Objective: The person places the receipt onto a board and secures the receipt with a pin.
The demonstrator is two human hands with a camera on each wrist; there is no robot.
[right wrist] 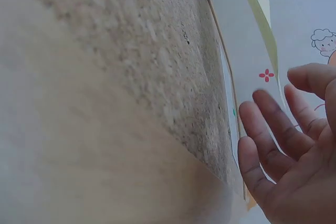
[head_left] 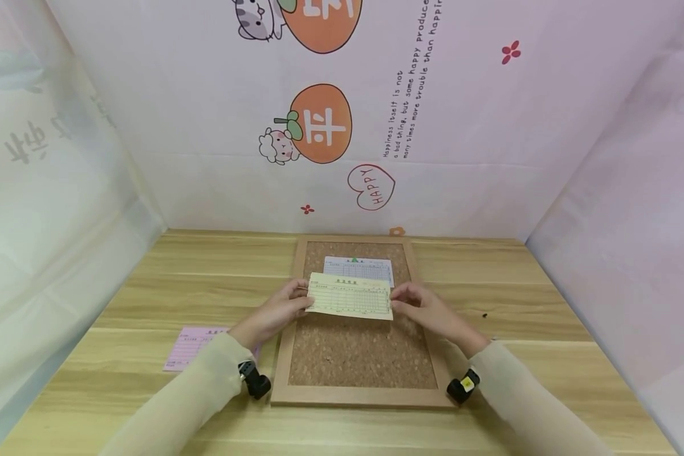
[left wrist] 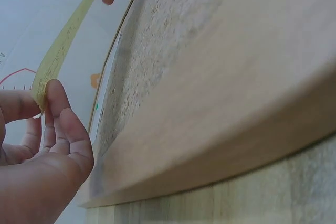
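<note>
A pale yellow printed slip (head_left: 350, 296) is held up over the upper part of a framed cork board (head_left: 356, 358). My left hand (head_left: 279, 309) pinches its left end; the left wrist view shows thumb and finger on the slip (left wrist: 63, 40). At the slip's right end is my right hand (head_left: 430, 310). In the right wrist view this hand (right wrist: 294, 145) has its fingers spread and thumb apart, beside the slip's edge; whether a finger touches it is unclear. Behind the yellow slip, a white printed slip (head_left: 365, 266) lies on the cork under a green pin (head_left: 354, 259), its lower part hidden.
On the wooden table (head_left: 484, 392) a pink printed slip (head_left: 185, 348) lies left of the board, partly covered by my left sleeve. A small dark object (head_left: 485, 315) lies right of the board. A printed sheet (head_left: 462, 126) hangs behind the table.
</note>
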